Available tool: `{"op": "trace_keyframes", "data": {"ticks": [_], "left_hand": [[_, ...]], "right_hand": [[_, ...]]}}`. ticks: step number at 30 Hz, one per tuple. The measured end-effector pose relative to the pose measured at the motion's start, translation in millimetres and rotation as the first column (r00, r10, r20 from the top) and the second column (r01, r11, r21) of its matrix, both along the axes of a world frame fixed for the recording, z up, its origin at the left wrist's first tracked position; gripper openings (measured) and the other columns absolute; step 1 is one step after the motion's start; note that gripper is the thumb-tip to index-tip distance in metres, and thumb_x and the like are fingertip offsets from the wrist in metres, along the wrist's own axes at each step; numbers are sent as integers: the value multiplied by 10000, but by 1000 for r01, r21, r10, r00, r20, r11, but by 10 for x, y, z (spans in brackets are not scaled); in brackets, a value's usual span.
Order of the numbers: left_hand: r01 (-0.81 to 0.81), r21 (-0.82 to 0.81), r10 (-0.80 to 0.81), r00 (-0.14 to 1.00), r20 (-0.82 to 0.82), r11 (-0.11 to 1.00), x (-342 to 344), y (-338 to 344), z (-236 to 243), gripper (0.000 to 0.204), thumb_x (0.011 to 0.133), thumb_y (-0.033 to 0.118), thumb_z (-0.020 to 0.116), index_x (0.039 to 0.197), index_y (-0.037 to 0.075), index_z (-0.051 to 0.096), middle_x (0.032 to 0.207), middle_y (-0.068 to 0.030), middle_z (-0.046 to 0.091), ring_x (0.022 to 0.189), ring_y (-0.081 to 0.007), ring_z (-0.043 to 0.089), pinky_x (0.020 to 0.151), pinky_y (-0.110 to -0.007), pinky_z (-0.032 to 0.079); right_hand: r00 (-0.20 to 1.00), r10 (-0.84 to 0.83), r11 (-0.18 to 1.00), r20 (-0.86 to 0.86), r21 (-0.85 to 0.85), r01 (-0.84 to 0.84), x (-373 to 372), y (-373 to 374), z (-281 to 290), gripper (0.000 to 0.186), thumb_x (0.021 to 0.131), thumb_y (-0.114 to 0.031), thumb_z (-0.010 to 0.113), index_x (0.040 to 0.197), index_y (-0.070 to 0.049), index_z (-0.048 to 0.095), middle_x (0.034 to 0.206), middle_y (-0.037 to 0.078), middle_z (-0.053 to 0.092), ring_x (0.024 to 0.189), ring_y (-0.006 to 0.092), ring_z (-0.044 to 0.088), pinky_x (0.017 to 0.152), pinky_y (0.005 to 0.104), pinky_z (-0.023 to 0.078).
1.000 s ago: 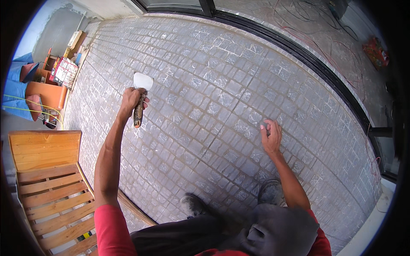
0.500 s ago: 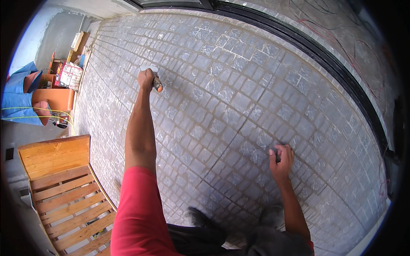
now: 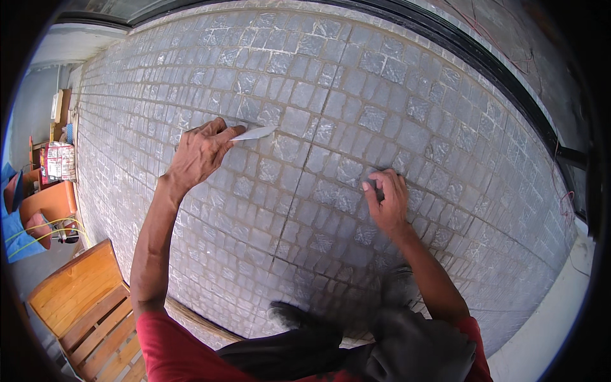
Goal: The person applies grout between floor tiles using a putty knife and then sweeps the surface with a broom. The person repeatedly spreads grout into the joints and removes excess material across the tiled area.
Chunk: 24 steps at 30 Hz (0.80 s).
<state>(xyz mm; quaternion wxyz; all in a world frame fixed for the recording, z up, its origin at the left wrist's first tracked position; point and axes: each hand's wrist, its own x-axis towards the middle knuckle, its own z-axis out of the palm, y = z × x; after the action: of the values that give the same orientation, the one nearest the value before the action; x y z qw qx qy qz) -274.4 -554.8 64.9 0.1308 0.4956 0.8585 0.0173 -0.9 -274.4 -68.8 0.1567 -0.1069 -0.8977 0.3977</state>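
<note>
In front of me spreads a surface of small grey stone tiles [image 3: 296, 121] with sandy joints. My left hand [image 3: 200, 153] is closed around a trowel, its handle mostly hidden by the fingers. The trowel's thin, pale metal blade [image 3: 254, 133] points right, its tip at or very close to the tiles. Lower and to the right, my right hand [image 3: 389, 202] is close to the tiles with its thumb and fingers curled together. A dark spot shows between them; whether that is a small object or shadow I cannot make out.
A slatted wooden bench [image 3: 79, 286] stands at the lower left. Beyond it are an orange container [image 3: 54, 200], blue sheeting [image 3: 18, 226] and a printed sack [image 3: 58, 160]. A black frame rail [image 3: 458, 44] curves along the upper right. My shoe [image 3: 286, 314] shows below.
My left hand has come lower and nearer with the trowel, turning so its blade points right. My right hand has shifted up and left in the picture, and the view has moved right.
</note>
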Motion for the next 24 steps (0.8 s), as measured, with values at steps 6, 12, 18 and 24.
{"op": "trace_keyframes", "data": {"ticks": [6,12,18,24], "left_hand": [[355,-32,-356,931,-85,934,53,270,-314,267,930,190,617,1190,163,670,941,-67,556,889,-246,626,762,-404,556],[379,-12,-378,922,-81,925,-54,421,-489,240,980,263,571,1185,169,655,1024,-78,589,947,-249,641,818,-411,553],[366,16,-366,931,-14,930,-144,394,-580,255,988,288,577,1151,113,666,1068,-99,638,1006,-290,647,878,-418,541],[298,24,-298,955,5,954,-730,-162,-662,306,1026,341,510,1113,78,640,1076,-128,647,1006,-319,641,900,-439,524]], "right_hand": [[999,-2,1000,-45,21,3,-31,-24,12,143,890,-122,699,987,-52,620,813,67,551,703,222,520,683,375,398],[1000,-12,999,-29,39,13,-18,-41,28,120,883,-107,700,964,-55,629,812,64,552,696,221,519,684,367,404],[1000,-29,999,-6,33,29,-5,-68,-34,116,870,-73,707,956,-48,633,810,71,534,695,204,492,661,348,404],[999,-40,999,23,26,39,13,-65,-25,107,877,-52,704,954,-35,632,815,65,514,695,188,469,637,327,398]]}}
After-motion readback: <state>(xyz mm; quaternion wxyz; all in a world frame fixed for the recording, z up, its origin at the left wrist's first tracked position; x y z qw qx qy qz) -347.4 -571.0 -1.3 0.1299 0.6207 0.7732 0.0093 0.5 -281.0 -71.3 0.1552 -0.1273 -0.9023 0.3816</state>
